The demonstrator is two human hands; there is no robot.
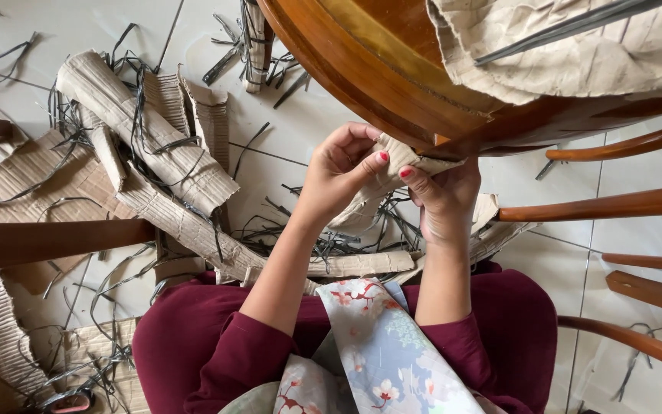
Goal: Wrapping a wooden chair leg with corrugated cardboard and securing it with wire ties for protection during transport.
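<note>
Cardboard wrapping (392,157), pinched by left hand (339,172) and right hand (446,195), could tear unevenly against the chair edge (362,84).

Surface: we see a pale tiled floor (285,130) | On it: rolled and torn cardboard wrapping (147,138), loose black straps (331,241) | Also standing on it: wooden chairs (622,203).

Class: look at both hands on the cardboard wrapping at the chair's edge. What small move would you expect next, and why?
Probably peel the cardboard strip downward off the wooden chair edge. The left hand and right hand both pinch it where it clings under the rim.
</note>
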